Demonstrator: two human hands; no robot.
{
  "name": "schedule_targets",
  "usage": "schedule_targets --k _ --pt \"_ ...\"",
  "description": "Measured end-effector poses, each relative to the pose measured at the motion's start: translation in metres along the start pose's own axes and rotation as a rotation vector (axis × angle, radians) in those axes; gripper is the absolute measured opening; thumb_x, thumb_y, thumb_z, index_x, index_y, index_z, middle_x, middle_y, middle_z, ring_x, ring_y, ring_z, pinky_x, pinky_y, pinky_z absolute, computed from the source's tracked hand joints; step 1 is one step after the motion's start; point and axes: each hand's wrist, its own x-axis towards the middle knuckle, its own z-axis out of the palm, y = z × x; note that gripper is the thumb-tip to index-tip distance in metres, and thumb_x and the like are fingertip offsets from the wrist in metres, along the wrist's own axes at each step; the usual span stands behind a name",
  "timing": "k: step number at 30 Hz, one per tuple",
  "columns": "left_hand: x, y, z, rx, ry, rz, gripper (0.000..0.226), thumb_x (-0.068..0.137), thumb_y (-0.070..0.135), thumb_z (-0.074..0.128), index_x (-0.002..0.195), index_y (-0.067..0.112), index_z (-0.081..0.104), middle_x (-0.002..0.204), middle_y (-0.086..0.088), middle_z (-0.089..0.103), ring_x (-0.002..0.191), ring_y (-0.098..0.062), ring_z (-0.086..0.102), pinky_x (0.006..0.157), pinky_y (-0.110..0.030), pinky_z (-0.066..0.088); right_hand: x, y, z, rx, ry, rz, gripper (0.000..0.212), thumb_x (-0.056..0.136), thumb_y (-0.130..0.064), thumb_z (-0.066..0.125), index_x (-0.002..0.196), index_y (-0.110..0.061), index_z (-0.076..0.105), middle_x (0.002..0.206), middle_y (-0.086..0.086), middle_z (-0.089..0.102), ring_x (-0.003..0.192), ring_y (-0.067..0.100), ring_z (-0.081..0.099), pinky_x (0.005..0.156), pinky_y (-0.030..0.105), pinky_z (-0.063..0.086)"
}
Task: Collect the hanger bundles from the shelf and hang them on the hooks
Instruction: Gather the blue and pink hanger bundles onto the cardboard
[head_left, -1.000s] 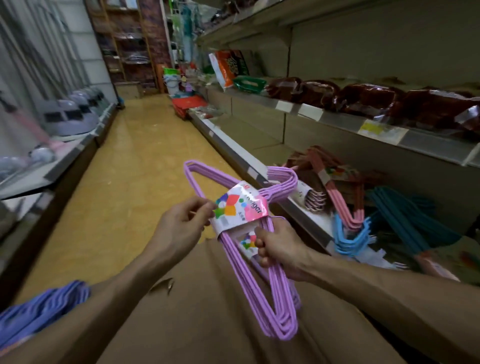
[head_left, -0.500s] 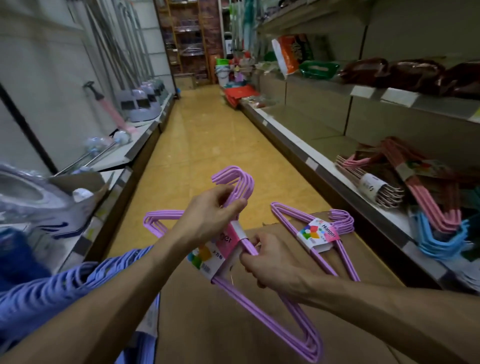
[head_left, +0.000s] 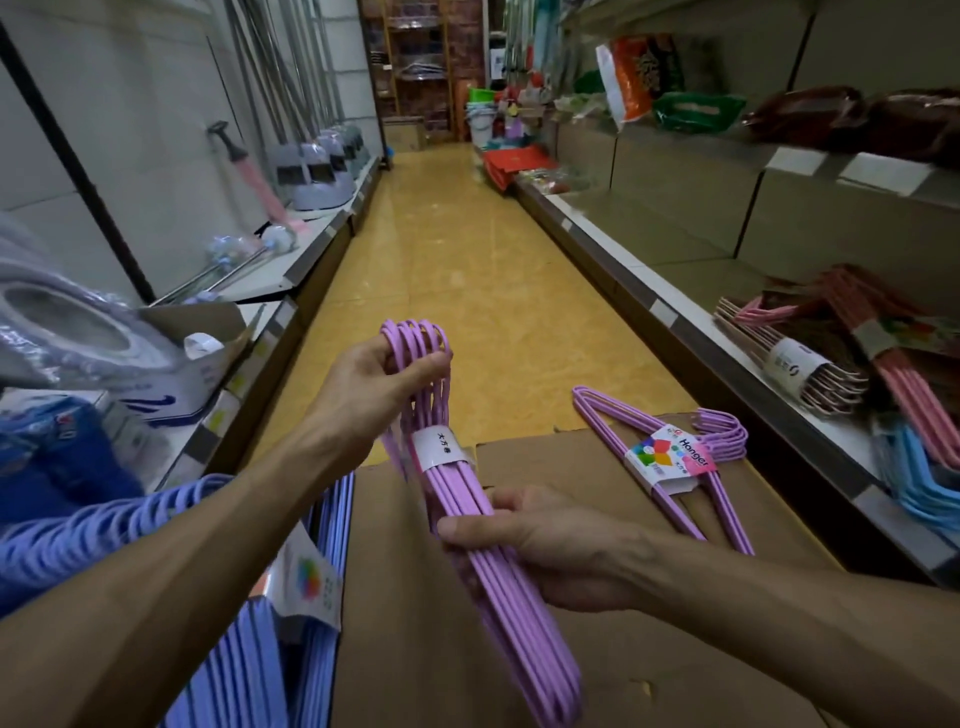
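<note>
1. Lilac hanger bundle (head_left: 467, 499) in hand now shows its edge and the narrow white side of its label; half a second ago it lay flatter, coloured label face up. My read: it is being squared up for hanging.
2. Left hand (head_left: 374, 395) closes round the clustered hooks at 12 o'clock of the bundle; it sat lower, by the label, before. Right hand (head_left: 540, 530) curls round the bars at 4 o'clock.
3. Count nearby: one held bundle, one second lilac bundle (head_left: 670, 462) lying on the cardboard box (head_left: 597, 649) at 2 o'clock, and periwinkle bundles (head_left: 291, 597) at 8 o'clock, number unclear.
4. Right shelf (head_left: 779, 415) at 3 o'clock holds about three more bundles: rose-gold (head_left: 800, 364), pink (head_left: 904, 395), blue (head_left: 924, 467).
5. No hooks for hanging are plainly visible, so hanging seems not yet begun.
</note>
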Motion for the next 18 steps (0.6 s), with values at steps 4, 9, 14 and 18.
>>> schedule_targets --k 4,9,14,18 --pt "-0.005 0.002 -0.009 -0.107 -0.034 0.003 0.016 0.089 0.012 0.066 0.105 0.014 0.071 0.108 -0.005 0.075 0.107 -0.019 0.069 0.098 -0.040 0.053 0.004 0.005 -0.001 0.135 -0.186 0.054 0.027 0.091 -0.004 0.067 0.117 -0.007 0.060 0.096 0.011 0.069 0.079 0.019 0.067 0.075 0.032 0.059" --pt "-0.008 0.004 -0.024 -0.173 -0.100 -0.005 0.020 0.091 0.010 0.062 0.110 0.012 0.068 0.111 -0.003 0.075 0.106 -0.016 0.069 0.093 -0.035 0.053 0.013 0.007 -0.001 0.156 -0.359 0.090 0.052 0.083 -0.006 0.070 0.132 -0.008 0.055 0.109 0.008 0.071 0.092 0.020 0.068 0.092 0.034 0.054" --pt "-0.014 -0.001 -0.052 0.079 -0.186 -0.047 0.040 0.083 0.050 0.069 0.099 0.014 0.077 0.107 -0.007 0.076 0.110 -0.026 0.067 0.108 -0.046 0.044 0.025 0.022 0.018 0.083 -0.330 0.101 0.031 0.090 0.004 0.061 0.118 -0.010 0.060 0.102 0.005 0.074 0.084 0.012 0.071 0.082 0.029 0.059" --pt "-0.019 -0.006 -0.078 0.500 -0.154 -0.157 0.086 0.071 0.092 0.038 0.082 0.018 0.080 0.102 -0.002 0.076 0.103 -0.015 0.066 0.104 -0.041 0.043 0.040 0.050 0.030 -0.012 -0.249 0.118 0.026 0.092 0.003 0.061 0.106 -0.018 0.066 0.101 0.001 0.074 0.085 0.009 0.070 0.084 0.030 0.057"
